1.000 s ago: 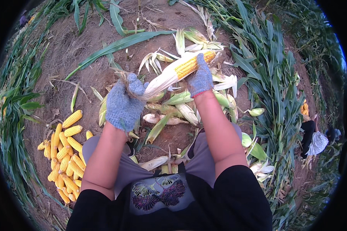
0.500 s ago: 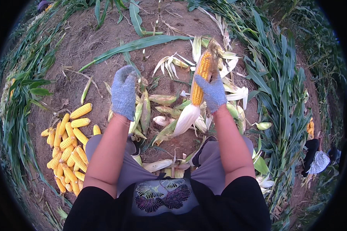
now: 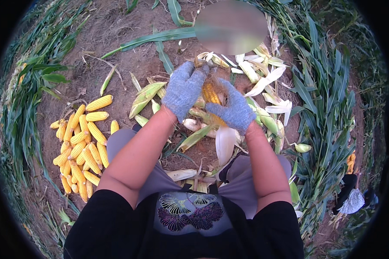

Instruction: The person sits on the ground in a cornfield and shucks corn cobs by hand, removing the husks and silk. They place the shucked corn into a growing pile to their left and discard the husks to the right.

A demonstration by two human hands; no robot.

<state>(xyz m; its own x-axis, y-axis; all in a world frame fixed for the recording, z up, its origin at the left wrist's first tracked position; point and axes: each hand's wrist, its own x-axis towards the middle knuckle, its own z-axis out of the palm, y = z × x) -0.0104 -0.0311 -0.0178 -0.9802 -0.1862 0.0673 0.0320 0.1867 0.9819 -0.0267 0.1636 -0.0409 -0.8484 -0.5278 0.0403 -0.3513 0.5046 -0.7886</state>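
Between my gloved hands is an ear of corn with bare yellow kernels, its pale husk still hanging from the lower end. My right hand, in a grey knit glove, is closed around the ear's lower part. At the upper tip, my left hand, in a matching glove, pinches brown corn silk. Loose strands of silk stray over both gloves. The gloves hide much of the ear. Under and beside the hands lie unhusked green ears and pale ones.
Husked yellow ears are heaped at my left knee. Peeled husks lie scattered to the right, by a long bank of cut corn stalks. At the lower right edge another person's patterned cloth shows. A blurred oval covers the top.
My left hand has moved right and up to the ear's tip and closed on the silk. My right hand has lowered the ear slightly, keeping its hold.
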